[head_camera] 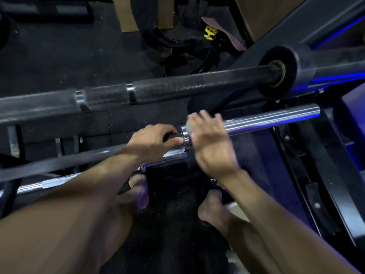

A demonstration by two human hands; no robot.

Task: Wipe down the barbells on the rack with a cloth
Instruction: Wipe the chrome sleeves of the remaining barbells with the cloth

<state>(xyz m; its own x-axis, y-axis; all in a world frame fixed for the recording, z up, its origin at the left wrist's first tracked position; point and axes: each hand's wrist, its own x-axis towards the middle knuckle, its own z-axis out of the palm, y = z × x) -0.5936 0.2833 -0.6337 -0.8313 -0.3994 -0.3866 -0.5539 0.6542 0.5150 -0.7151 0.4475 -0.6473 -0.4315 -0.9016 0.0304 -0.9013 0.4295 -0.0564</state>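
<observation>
Middle barbell (272,118): chrome sleeve, shiny with blue reflections, running left-to-right across the rack between a black knurled bar (177,88) behind and a third chrome bar (166,158) in front. Right hand (209,141) curled over the sleeve next to its collar, pressing a small grey cloth (190,126) onto the metal; left hand (154,141) wrapped around the dark shaft just left of the collar. Both forearms reach forward and down, right hand motion-blurred, bare feet on the dark speckled floor (69,52) below.
</observation>
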